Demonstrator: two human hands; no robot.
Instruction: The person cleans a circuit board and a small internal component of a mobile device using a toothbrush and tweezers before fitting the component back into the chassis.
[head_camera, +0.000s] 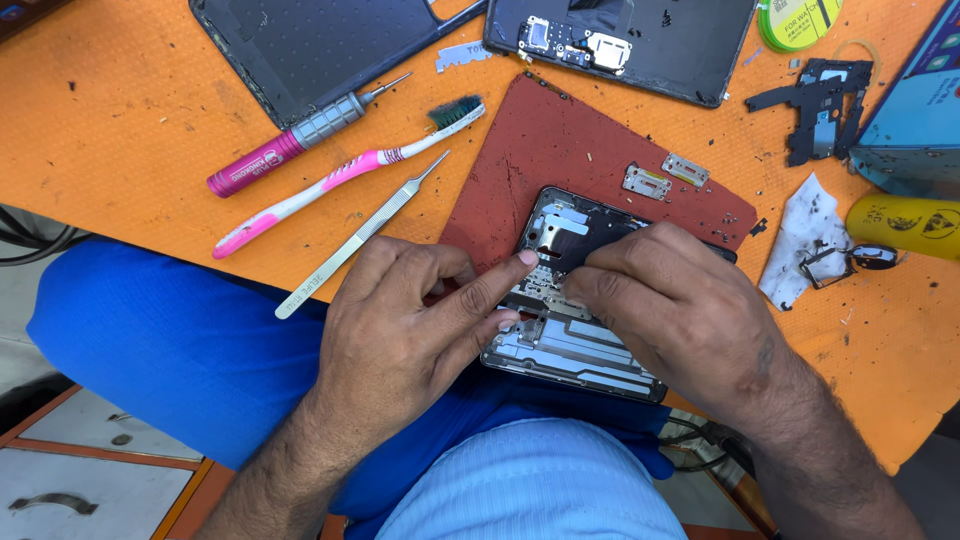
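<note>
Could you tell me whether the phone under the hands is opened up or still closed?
Opened up: the phone frame shows bare metal plates and inner parts, no cover.

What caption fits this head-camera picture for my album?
Two hands, left and right, press on an opened phone frame beside tweezers.

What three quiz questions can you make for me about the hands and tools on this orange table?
1. True or false: both hands rest on the opened black phone frame.
2. Which tool lies nearest the left hand? A) pink-handled screwdriver B) thin silver metal tweezers C) pink and white toothbrush
3. What colour is the flat mat under the phone frame?

Key
1. True: the left hand and the right hand both press on it.
2. B.
3. Dark red; it lies on the orange table.
</note>
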